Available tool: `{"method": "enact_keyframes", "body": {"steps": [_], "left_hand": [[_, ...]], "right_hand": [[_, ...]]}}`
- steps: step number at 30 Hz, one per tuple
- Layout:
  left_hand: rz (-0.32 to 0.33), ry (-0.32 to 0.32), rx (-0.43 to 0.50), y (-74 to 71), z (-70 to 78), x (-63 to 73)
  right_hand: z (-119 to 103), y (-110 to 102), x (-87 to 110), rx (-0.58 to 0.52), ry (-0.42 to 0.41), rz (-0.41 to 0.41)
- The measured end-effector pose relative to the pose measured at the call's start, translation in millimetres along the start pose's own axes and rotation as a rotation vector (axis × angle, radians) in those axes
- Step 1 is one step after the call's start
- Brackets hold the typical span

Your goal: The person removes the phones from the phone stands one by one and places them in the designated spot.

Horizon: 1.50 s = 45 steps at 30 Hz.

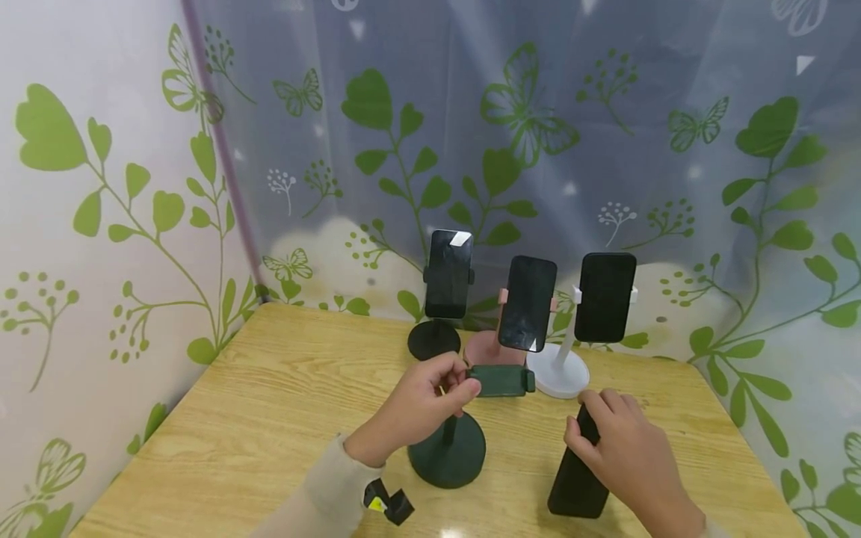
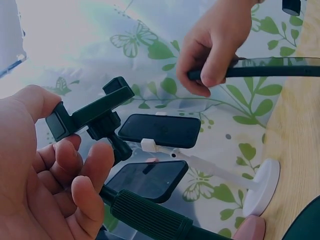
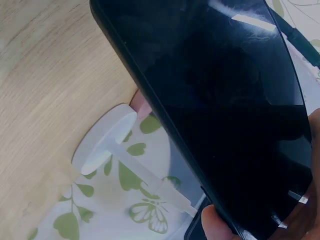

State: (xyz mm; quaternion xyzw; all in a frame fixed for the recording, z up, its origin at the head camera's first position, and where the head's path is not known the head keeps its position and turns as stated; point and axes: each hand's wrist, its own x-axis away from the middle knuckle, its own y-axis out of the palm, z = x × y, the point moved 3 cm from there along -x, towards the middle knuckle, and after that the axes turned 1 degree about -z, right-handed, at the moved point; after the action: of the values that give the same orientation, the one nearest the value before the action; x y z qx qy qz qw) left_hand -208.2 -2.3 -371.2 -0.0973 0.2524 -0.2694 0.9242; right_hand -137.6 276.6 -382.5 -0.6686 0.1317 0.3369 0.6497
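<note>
right hand (image 1: 628,448) gripping a phone (image 1: 572,482) toward the table's (image 1: 202,418) right edge, left hand (image 1: 420,400) pinching the clamp (image 1: 499,381) on a green stand (image 1: 447,456), then a black stand (image 1: 433,341), pink one (image 1: 479,347), white one (image 1: 558,377) by the far edge, all phoned up

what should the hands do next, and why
Probably bring the phone in the right hand over to the green clamp. The clamp is empty, the left hand pinches one end of it, and the black stand, pink stand and white stand behind each hold a phone.
</note>
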Motion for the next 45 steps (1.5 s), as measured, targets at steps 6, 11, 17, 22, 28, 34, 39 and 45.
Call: {"method": "enact_keyframes", "body": {"steps": [6, 11, 17, 22, 28, 34, 39, 45], "left_hand": [[0.0, 0.003, -0.005, -0.7, -0.2, -0.8], [-0.004, 0.004, -0.003, -1.4, -0.8, -0.9], [-0.004, 0.002, 0.001, -1.9, -1.2, -0.8], [-0.003, 0.0, 0.007, -1.6, -0.7, -0.4], [-0.003, -0.004, 0.011, -1.2, 0.8, 0.0], [-0.005, -0.003, 0.016, -1.3, 1.1, 0.1], [-0.01, -0.011, 0.021, -1.4, -0.2, 0.3], [-0.013, -0.016, 0.026, -1.2, -0.7, 0.0]], "right_hand": [[2, 12, -3.3, -0.003, 0.028, -0.062], [2, 21, -7.2, -0.009, 0.034, -0.092], [3, 30, -12.1, -0.012, 0.035, -0.127], [6, 37, -14.8, -0.004, 0.033, -0.154], [9, 44, -16.2, 0.0, 0.031, -0.198], [13, 51, -18.0, 0.004, 0.051, -0.243], [15, 58, -22.8, -0.005, 0.081, -0.304], [18, 68, -27.9, -0.025, 0.12, -0.363]]}}
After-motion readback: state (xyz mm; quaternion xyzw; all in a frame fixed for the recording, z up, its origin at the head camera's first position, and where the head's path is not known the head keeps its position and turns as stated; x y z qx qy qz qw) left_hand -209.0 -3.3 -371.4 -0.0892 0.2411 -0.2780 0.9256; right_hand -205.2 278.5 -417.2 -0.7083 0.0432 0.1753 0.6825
